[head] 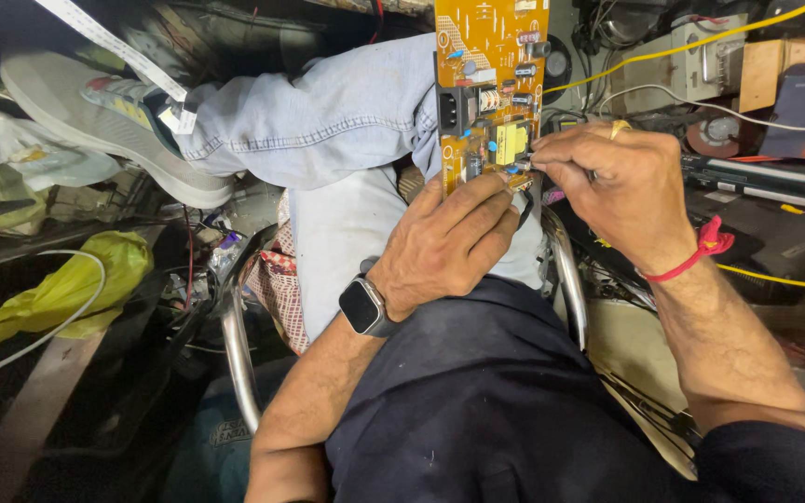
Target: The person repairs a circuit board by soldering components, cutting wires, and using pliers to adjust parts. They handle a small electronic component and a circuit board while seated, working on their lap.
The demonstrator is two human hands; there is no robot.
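Holding circuit board (pixel 490 88) | left hand (pixel 449 244) grip grasping its lower edge | right hand (pixel 612 186) pinching thin tool

**Clearance and obstructions around the circuit board**

The orange circuit board (pixel 491 88) stands upright on the raised knee (pixel 328 116). Its lower edge is closed off by the left hand (pixel 449 247) from below and the right hand (pixel 612 186) from the right; the two nearly meet, leaving only a narrow gap at the board's lower right corner. The left face is blocked by the knee, touching it. To the right, a yellow cable (pixel 691 42) and a grey cable (pixel 701 104) cross the approach above the cluttered worktop (pixel 775 224). The chrome chair arms (pixel 235 345) fence the lap on both sides. The upper part of the board's component face is uncovered.
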